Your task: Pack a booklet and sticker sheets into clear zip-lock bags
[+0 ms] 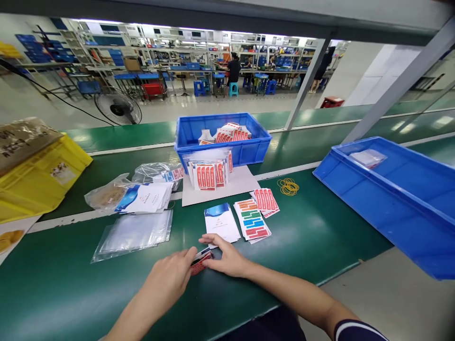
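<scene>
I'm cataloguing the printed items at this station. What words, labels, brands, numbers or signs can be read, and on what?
No text is legible:
White paper leaflets with blue tops: too small.
White sheets of multicoloured stickers: too small.
White sheets with red strips: too small.
Held red-and-white paper bundle: unreadable.
Brown package in the yellow plastic crate: dark characters, blurred.
Crate's pale label: blurred.

A round-caged fan [119, 108] is standing beyond the bench at left. At the left edge, a yellow plastic crate [39, 185] is holding a brown package [26, 142]. A grey metal post [308, 85] is slanting upward at right. In the background, a dark-clothed person [234, 69] is sitting on a teal stool [233, 90]; a blue stool [270, 87] is standing farther right, and a red bin [152, 90] is resting farther left.
</scene>
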Tool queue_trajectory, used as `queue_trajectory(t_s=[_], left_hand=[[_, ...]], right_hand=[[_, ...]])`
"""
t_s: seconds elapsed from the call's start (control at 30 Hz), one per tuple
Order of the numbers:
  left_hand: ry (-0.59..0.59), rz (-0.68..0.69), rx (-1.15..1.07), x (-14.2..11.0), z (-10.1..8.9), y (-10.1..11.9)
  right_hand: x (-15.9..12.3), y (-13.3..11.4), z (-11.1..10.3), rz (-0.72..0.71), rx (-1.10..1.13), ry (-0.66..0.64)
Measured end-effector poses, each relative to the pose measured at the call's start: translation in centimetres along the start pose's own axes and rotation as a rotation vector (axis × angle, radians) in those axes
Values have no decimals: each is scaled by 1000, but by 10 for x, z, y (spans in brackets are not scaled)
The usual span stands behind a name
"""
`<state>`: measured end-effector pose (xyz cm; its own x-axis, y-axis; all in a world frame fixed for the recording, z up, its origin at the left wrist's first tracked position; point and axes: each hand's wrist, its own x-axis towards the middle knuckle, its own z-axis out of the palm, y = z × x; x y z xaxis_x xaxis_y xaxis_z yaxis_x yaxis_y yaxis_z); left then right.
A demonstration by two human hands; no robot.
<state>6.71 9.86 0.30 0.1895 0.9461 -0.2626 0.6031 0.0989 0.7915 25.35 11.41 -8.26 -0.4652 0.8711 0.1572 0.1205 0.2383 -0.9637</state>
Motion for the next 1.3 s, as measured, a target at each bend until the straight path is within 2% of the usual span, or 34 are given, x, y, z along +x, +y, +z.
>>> queue_trajectory(t_s=[0.07, 0.13, 0.2, 0.27, 0.3, 0.37, 0.4, 0.43, 0.47, 0.57, 0.7, 0.87, 0.97, 1.07, 1.17, 1.3], left_hand=[[59, 20, 45, 2, 11, -2], [73, 59, 97, 2, 13, -4], [24, 88, 131, 1, 1, -5], [18, 104, 125, 1, -21, -9], [66, 98, 124, 3, -33, -13], [307, 50, 198, 12, -52, -24], [412, -21, 304, 18, -57, -32], [462, -79, 439, 25, -59, -41], [463, -126, 552, 33, -57, -50], [381, -149, 720, 53, -40, -70], [352, -148, 698, 67, -22, -81], [260, -171, 485, 65, -38, -96], [183, -170, 318, 57, -46, -101], [134, -116, 149, 49, -39, -92], [54, 3, -7, 43, -19, -74], [-43, 168, 71, 38, 14, -54]], right_hand=[[1, 8, 16, 17, 24, 22], [2, 11, 26, 43, -6, 43], [2, 10, 30, 63, -22, 42], [2, 7, 29, 58, -10, 54], [1, 6, 27, 46, 0, 71], [-1, 5, 25, 18, 24, 75], [-1, 4, 24, 9, 33, 56], [-1, 4, 24, 5, 37, 29], [-1, 4, 25, 8, 37, 5], [0, 4, 30, 20, 18, -12], [-1, 7, 37, 39, 30, 12], [-5, 8, 31, 170, 120, 61], [-6, 3, 23, 189, 185, 49], [-3, 0, 18, 129, 126, 30], [2, 3, 19, 127, 36, 20], [8, 7, 22, 192, 14, 78]])
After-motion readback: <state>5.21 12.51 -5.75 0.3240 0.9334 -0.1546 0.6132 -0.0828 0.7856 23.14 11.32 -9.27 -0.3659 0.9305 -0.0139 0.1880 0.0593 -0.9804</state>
